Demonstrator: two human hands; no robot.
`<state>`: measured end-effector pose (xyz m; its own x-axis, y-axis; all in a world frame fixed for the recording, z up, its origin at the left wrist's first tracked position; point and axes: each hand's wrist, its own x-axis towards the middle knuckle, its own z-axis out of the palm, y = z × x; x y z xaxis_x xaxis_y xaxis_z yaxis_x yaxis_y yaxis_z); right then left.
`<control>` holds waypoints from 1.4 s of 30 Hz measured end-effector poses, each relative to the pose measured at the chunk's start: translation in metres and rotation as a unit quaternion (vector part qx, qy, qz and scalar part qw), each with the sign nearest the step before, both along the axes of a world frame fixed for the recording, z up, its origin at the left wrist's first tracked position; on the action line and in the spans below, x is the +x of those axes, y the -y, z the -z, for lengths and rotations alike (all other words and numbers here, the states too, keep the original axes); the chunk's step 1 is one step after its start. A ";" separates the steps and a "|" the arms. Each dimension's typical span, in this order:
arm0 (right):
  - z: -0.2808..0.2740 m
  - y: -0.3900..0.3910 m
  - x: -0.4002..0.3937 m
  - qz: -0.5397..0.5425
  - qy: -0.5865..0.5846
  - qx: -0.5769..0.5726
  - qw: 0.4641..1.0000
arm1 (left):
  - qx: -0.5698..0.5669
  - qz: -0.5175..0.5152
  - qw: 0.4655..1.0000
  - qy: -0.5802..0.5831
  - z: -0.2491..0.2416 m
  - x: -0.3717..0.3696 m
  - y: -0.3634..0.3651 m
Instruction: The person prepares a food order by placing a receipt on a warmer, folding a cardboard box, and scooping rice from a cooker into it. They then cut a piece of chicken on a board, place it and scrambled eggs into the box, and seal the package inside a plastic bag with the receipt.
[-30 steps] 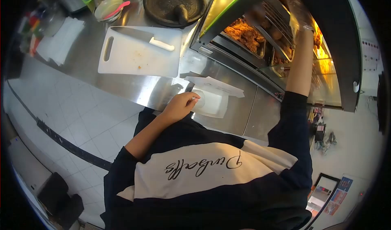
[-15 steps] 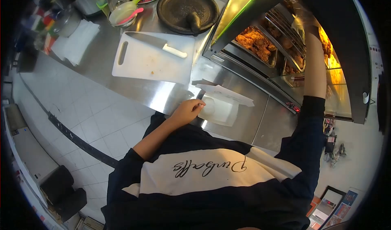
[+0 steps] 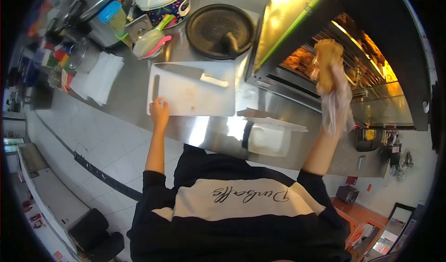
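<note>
My right hand [image 3: 335, 88], in a clear plastic glove, is closed on a golden fried piece of food [image 3: 329, 60] in front of the warming cabinet. My bare left hand [image 3: 159, 112] rests at the lower left corner of the white cutting board [image 3: 186, 97], its fingers bent over the edge near the handle slot; whether they grip it is hard to tell. A knife with a white handle [image 3: 214, 80] lies across the top of the board. Below and right of the board stands an open white box [image 3: 269, 140].
The lit cabinet [image 3: 378, 101] with trays of fried food fills the upper right. A dark stone mortar [image 3: 218, 29] stands behind the board. Further left are a strainer [image 3: 147, 43], a patterned pot [image 3: 169, 13] and white paper sheets [image 3: 100, 78].
My right hand has come out of the cabinet with the fried piece. My left hand has moved from the white box to the board's left corner. The view has shifted.
</note>
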<state>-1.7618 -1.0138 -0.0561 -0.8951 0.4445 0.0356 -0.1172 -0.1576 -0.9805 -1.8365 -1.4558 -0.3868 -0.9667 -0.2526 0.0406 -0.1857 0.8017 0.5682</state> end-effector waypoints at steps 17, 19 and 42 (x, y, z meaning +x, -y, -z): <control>0.302 0.315 -0.134 -0.199 0.012 0.719 0.666 | -0.100 0.142 0.976 0.130 -0.014 -0.109 0.127; 0.312 0.311 -0.144 -0.177 -0.004 0.732 0.658 | -0.100 0.156 0.972 0.143 -0.019 -0.113 0.139; 0.236 0.305 -0.054 -0.201 0.416 0.393 0.795 | 0.006 0.469 0.878 -0.091 -0.049 -0.147 0.028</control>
<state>-1.8159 -1.3186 -0.2924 -0.8181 0.2497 -0.5180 0.5286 0.6811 -0.5067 -1.9837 -1.4836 -0.3374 -0.7274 0.6507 0.2181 0.6481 0.5470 0.5299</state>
